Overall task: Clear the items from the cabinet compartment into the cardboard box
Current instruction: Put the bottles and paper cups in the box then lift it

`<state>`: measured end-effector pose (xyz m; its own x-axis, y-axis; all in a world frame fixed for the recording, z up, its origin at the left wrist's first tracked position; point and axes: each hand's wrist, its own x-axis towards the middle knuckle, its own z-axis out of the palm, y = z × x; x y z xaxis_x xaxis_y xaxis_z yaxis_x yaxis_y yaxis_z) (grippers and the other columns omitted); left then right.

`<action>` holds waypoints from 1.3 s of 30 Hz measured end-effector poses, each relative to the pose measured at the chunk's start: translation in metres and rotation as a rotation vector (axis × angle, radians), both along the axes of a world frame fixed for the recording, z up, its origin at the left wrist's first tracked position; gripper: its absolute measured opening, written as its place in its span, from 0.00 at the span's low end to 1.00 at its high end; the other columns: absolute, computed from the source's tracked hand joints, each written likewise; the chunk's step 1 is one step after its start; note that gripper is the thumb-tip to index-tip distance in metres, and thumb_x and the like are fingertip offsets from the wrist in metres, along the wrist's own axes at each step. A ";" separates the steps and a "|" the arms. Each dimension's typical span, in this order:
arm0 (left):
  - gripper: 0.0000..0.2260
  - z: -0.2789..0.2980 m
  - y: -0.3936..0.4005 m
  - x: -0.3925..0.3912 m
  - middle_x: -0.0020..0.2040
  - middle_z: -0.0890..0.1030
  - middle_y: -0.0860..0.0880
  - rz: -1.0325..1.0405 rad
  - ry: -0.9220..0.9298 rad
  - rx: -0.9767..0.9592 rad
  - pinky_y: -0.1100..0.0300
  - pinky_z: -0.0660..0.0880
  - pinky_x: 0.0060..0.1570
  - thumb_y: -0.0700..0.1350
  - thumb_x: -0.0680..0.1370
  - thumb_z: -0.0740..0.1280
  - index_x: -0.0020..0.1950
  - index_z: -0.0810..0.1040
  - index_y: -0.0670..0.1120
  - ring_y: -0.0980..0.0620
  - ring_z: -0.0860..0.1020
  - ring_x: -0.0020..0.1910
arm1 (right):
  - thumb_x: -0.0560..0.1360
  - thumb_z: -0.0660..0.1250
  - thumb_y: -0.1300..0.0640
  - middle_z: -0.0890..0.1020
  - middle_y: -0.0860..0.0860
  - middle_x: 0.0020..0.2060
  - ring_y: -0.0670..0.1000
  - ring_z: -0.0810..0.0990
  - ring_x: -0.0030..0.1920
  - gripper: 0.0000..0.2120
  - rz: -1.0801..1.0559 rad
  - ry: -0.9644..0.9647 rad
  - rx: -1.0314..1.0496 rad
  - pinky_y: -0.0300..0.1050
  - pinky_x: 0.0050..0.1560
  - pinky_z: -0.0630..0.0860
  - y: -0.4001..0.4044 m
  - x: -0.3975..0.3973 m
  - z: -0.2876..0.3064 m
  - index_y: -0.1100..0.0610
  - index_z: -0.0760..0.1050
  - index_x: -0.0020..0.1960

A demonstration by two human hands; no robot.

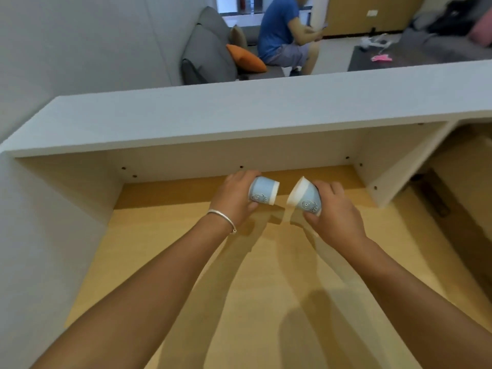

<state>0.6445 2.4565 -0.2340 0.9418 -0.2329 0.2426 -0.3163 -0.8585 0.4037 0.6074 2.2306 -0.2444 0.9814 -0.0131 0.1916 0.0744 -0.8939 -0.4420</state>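
Observation:
I hold two small light-blue paper cups with white rims and a printed cartoon. My left hand grips one cup, tipped on its side with its mouth to the right. My right hand grips the other cup, tilted with its mouth to the left. Both cups hover just above the wooden floor of the white cabinet compartment, near its back wall. Their rims almost face each other. No cardboard box is in view.
The white cabinet top overhangs the compartment, and a white divider panel closes its right side. Behind the cabinet, a person in a blue shirt sits on a grey sofa with an orange cushion. A dark low table stands at the right.

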 end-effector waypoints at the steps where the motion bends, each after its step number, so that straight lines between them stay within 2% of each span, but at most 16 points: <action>1: 0.26 0.006 -0.022 -0.001 0.58 0.76 0.49 -0.030 -0.009 -0.004 0.58 0.69 0.50 0.42 0.69 0.75 0.64 0.72 0.51 0.48 0.73 0.56 | 0.68 0.73 0.54 0.71 0.50 0.56 0.54 0.74 0.50 0.30 -0.037 -0.014 0.007 0.45 0.39 0.67 -0.021 -0.008 0.006 0.51 0.67 0.68; 6: 0.25 0.040 -0.139 -0.005 0.55 0.77 0.51 -0.189 -0.074 -0.071 0.55 0.74 0.51 0.45 0.68 0.76 0.61 0.72 0.52 0.50 0.75 0.53 | 0.68 0.73 0.53 0.71 0.48 0.53 0.50 0.73 0.49 0.28 -0.219 -0.101 -0.015 0.46 0.42 0.72 -0.122 -0.046 0.045 0.49 0.67 0.65; 13: 0.26 0.083 -0.276 0.003 0.55 0.76 0.51 -0.370 -0.149 -0.116 0.57 0.74 0.50 0.49 0.66 0.77 0.61 0.72 0.52 0.53 0.73 0.52 | 0.70 0.73 0.51 0.72 0.52 0.58 0.53 0.73 0.57 0.31 -0.429 -0.204 -0.036 0.54 0.55 0.76 -0.241 -0.088 0.096 0.49 0.64 0.69; 16: 0.28 0.100 -0.328 0.004 0.57 0.77 0.51 -0.429 -0.182 -0.107 0.53 0.76 0.53 0.49 0.66 0.76 0.63 0.71 0.52 0.50 0.75 0.54 | 0.70 0.73 0.51 0.72 0.53 0.60 0.54 0.72 0.58 0.33 -0.499 -0.222 -0.031 0.54 0.56 0.75 -0.283 -0.106 0.111 0.50 0.63 0.71; 20: 0.30 0.117 -0.391 -0.003 0.62 0.75 0.49 -0.523 -0.179 -0.108 0.56 0.73 0.57 0.47 0.69 0.76 0.68 0.69 0.51 0.49 0.74 0.59 | 0.68 0.75 0.52 0.74 0.55 0.59 0.57 0.72 0.59 0.34 -0.629 -0.207 -0.019 0.54 0.56 0.71 -0.325 -0.126 0.123 0.51 0.65 0.70; 23: 0.34 0.120 -0.432 -0.010 0.65 0.73 0.49 -0.586 -0.148 -0.122 0.53 0.73 0.63 0.46 0.69 0.76 0.71 0.66 0.51 0.49 0.73 0.63 | 0.67 0.75 0.53 0.75 0.56 0.59 0.58 0.72 0.59 0.35 -0.683 -0.203 -0.011 0.54 0.55 0.71 -0.342 -0.145 0.125 0.53 0.66 0.70; 28: 0.40 0.104 -0.463 -0.024 0.72 0.67 0.51 -0.654 -0.033 -0.123 0.51 0.69 0.66 0.43 0.68 0.77 0.75 0.60 0.53 0.49 0.67 0.70 | 0.68 0.75 0.53 0.74 0.53 0.62 0.56 0.72 0.62 0.36 -0.738 -0.130 0.001 0.56 0.62 0.72 -0.353 -0.171 0.113 0.51 0.64 0.72; 34: 0.33 0.077 -0.444 -0.027 0.72 0.67 0.52 -0.606 -0.029 -0.117 0.57 0.72 0.61 0.47 0.73 0.73 0.75 0.61 0.55 0.50 0.69 0.68 | 0.70 0.75 0.51 0.73 0.50 0.65 0.52 0.72 0.63 0.35 -0.802 -0.101 0.000 0.51 0.60 0.74 -0.346 -0.180 0.096 0.48 0.63 0.72; 39: 0.30 0.072 -0.428 -0.031 0.72 0.67 0.52 -0.543 0.023 -0.149 0.56 0.71 0.61 0.50 0.75 0.71 0.74 0.61 0.55 0.51 0.69 0.67 | 0.69 0.76 0.49 0.74 0.51 0.64 0.51 0.72 0.62 0.35 -0.771 -0.132 -0.004 0.49 0.58 0.74 -0.344 -0.181 0.094 0.49 0.64 0.72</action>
